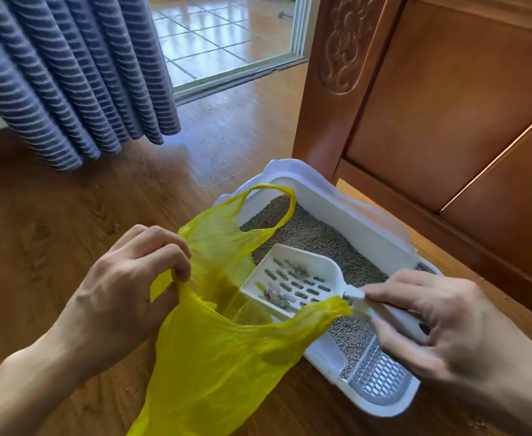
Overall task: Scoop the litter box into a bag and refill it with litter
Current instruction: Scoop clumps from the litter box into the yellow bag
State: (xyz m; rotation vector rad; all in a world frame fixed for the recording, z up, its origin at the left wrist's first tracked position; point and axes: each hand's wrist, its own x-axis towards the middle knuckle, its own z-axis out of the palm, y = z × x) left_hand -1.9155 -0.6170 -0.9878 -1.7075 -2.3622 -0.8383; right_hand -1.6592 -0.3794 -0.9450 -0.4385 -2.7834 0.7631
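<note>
Now the left hand (126, 287) pinches the yellow bag (224, 350) open by one handle while the right hand (428, 325), fingers clamped on the scoop (293, 278), tips clumps (277, 298) toward its mouth over the litter box (352, 212).

The bag (227, 350) is thin, translucent yellow plastic, crinkled and faintly glossy. The scoop (293, 278) is smooth white plastic with slotted holes, holding rough grey clumps. The litter box (346, 212) is smooth white plastic; its litter (318, 243) looks grainy, matt grey. The floor (54, 234) is glossy wood-grain board. The cabinet (447, 105) is polished carved wood. The curtain (69, 80) is soft striped cloth.
</note>
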